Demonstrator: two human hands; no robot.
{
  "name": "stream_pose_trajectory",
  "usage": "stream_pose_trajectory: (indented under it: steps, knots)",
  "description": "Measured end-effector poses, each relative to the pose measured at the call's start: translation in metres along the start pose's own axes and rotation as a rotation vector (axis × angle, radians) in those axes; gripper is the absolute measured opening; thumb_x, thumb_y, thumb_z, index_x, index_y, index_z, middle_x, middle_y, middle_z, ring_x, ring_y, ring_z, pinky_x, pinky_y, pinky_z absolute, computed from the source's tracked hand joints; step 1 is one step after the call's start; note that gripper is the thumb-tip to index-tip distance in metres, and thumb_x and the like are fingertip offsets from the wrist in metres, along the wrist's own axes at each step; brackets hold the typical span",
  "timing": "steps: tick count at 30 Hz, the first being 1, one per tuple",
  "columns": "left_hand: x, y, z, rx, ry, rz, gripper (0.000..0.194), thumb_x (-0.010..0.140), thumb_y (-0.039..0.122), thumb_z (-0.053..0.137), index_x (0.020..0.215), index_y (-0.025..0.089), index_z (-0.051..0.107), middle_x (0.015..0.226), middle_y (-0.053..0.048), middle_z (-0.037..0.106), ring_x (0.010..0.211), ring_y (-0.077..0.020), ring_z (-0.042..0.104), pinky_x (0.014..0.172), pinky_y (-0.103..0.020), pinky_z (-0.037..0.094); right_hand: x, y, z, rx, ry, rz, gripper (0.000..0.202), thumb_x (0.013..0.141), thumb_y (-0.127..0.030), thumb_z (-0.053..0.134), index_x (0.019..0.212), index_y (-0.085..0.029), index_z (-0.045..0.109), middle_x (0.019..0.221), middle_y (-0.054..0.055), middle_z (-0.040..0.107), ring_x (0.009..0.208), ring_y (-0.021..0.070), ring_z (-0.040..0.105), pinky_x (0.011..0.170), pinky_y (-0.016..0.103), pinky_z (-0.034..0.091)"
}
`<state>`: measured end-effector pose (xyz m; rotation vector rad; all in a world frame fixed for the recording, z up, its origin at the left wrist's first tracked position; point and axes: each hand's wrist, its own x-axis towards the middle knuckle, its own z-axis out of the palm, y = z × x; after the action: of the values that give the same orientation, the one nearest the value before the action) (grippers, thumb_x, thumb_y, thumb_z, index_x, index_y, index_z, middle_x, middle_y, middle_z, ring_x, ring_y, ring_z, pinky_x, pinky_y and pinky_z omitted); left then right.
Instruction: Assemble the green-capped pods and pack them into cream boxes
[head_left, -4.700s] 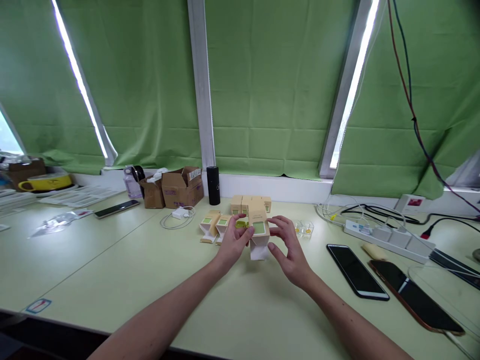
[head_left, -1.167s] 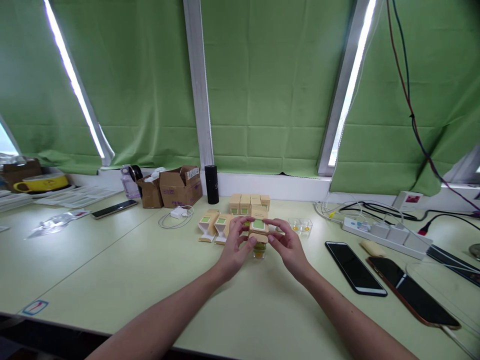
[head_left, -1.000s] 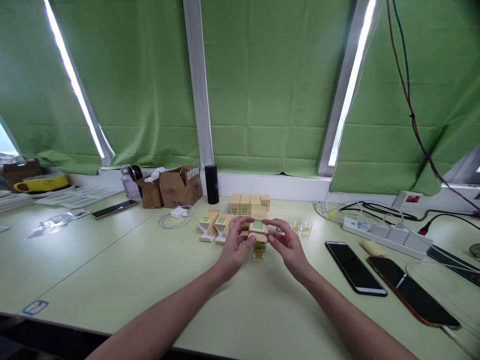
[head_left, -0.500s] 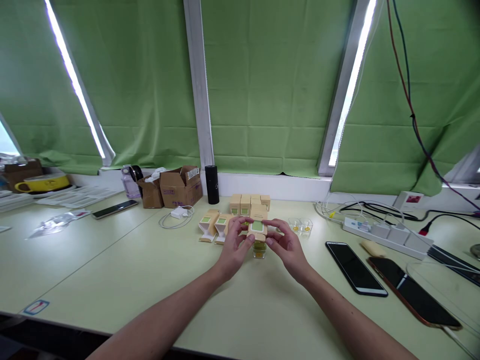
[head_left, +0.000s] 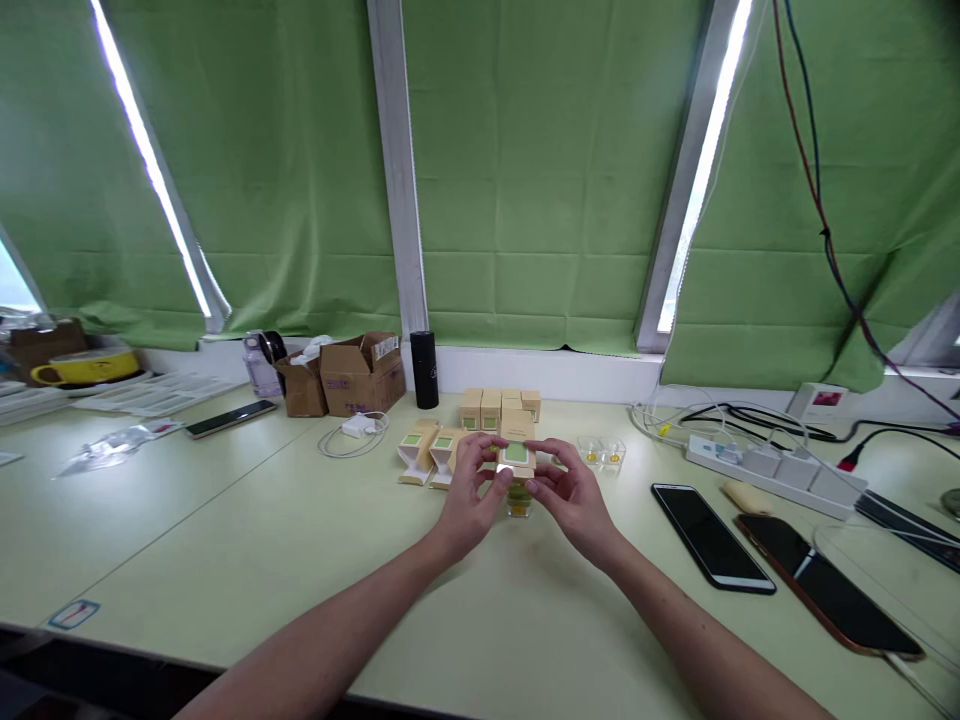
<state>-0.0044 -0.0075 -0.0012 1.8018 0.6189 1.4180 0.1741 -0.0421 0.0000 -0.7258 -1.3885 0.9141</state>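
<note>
Between my two hands is a small tan cardboard box (head_left: 516, 455) with a green window. My left hand (head_left: 474, 492) grips its left side, and my right hand (head_left: 574, 495) grips the right side, fingertips at the top and thumbs at the lower edge. Directly below the box stands a small clear glass jar (head_left: 519, 507) with something yellow in it. Just left of my left hand are two tan boxes with flaps open (head_left: 417, 450). Behind the hands several more tan boxes (head_left: 490, 402) stand in a group. Two clear jars (head_left: 601, 452) sit beyond my right hand.
A black phone (head_left: 712, 537) and another phone (head_left: 825, 580) lie on the right, before a white power strip (head_left: 776, 475) with cables. At the back are a brown carton (head_left: 363, 375) and a black cylinder (head_left: 424, 370). A white charger (head_left: 358, 425) lies at left.
My thumbs shift slightly along the lower edge of the box. Both hands stay in nearly the same place, and the other things on the table have not moved.
</note>
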Motion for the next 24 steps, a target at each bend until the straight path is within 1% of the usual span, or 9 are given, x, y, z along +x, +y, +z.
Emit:
stream_pose_trajectory:
  steps: [6,11,18,24]
  knots:
    - [0.0002,0.0012,-0.0038,-0.021,-0.050,0.026,0.038,0.093,0.042,0.070,0.126,0.028,0.056,0.133,-0.009,0.041,0.113,-0.0240,0.058,0.093,-0.037,0.056,0.0007,0.0004,-0.0007,-0.025,0.006,-0.020,0.037,0.088,-0.042,0.076,0.123,-0.035,0.066,0.130,0.005,0.051,0.099,0.0188,0.070,0.092,0.039,0.060]
    - [0.0015,-0.0006,-0.0019,0.013,-0.009,0.035,0.033,0.094,0.039,0.069,0.122,0.028,0.057,0.132,-0.008,0.042,0.109,-0.0217,0.060,0.091,-0.037,0.056,0.0007,0.0003,0.0001,-0.032,0.016,-0.025,0.036,0.089,-0.044,0.075,0.122,-0.034,0.067,0.130,0.005,0.051,0.098,0.0186,0.071,0.091,0.038,0.061]
    - [0.0008,-0.0040,-0.0001,0.049,0.015,0.046,0.032,0.095,0.038,0.068,0.123,0.027,0.057,0.131,-0.009,0.044,0.109,-0.0212,0.060,0.089,-0.036,0.056,0.0011,0.0019,-0.0006,-0.061,0.022,-0.040,0.034,0.091,-0.043,0.073,0.124,-0.034,0.066,0.130,0.005,0.051,0.092,0.0154,0.070,0.090,0.037,0.060]
    - [0.0009,-0.0023,0.0008,0.062,0.027,0.039,0.029,0.095,0.037,0.068,0.120,0.027,0.058,0.127,-0.008,0.046,0.108,-0.0202,0.059,0.089,-0.035,0.056,0.0017,0.0026,-0.0007,-0.054,0.026,-0.041,0.033,0.091,-0.043,0.073,0.122,-0.033,0.067,0.129,0.005,0.049,0.093,0.0156,0.070,0.089,0.036,0.060]
